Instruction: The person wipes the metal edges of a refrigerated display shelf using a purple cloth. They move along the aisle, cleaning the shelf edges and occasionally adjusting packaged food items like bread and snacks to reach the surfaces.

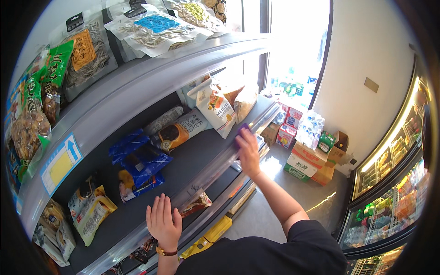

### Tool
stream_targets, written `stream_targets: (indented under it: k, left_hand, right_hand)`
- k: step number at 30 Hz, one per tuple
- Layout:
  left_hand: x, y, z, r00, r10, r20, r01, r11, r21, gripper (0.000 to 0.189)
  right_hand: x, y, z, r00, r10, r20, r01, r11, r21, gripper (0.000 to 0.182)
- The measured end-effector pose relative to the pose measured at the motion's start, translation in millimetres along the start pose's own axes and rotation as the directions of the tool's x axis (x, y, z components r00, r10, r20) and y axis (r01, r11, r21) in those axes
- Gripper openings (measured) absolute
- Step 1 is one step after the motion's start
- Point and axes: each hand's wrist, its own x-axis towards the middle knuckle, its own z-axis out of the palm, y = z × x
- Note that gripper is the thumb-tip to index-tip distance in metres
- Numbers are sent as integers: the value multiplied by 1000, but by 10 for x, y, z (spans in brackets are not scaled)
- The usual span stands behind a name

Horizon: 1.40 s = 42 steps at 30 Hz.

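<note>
My right hand presses a purple cloth against the clear plastic front strip of a dark shelf, towards its far end. The hand covers most of the cloth. Flat over the same shelf's front edge lies my left hand, fingers extended, holding nothing. Behind it on the shelf are a blue snack package and a yellow-edged bag. Farther along stand a bread package and a white paper-like food bag, the latter close to the cloth.
Overhead, an upper shelf holds bags of sunflower seeds and a price label. Lower shelves carry yellow packages. Cartons and shrink-wrapped bottles stand on the floor near a bright doorway. Glass-fronted drinks coolers line the right.
</note>
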Motion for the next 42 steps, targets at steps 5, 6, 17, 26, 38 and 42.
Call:
stream_targets:
  k: [5,6,17,26,38,42]
  left_hand:
    - [7,11,-7,1000,0,-1,0,1000,-25,42]
    - [4,5,-11,1000,0,-4,-1,1000,-24,42]
    - [38,28,30,998,41,-40,-41,999,-6,44]
    - [5,15,1,999,15,-28,-15,999,-29,44]
    - [38,36,-58,1000,-8,14,9,998,-66,48]
    - [56,33,-89,1000,3,-2,-4,997,-76,49]
  right_hand:
    - [291,896,-56,982,133,-136,-140,989,-49,40]
    - [351,1046,-56,979,141,-148,-150,987,-51,36]
    - [751,2209,-127,899,391,-196,-414,905,-94,32]
    - [-104,-553,144,979,202,-37,-190,958,217,52]
    - [-286,-687,7,963,-191,189,160,973,167,48]
    - [-124,-35,-51,999,32,42,-33,999,27,50]
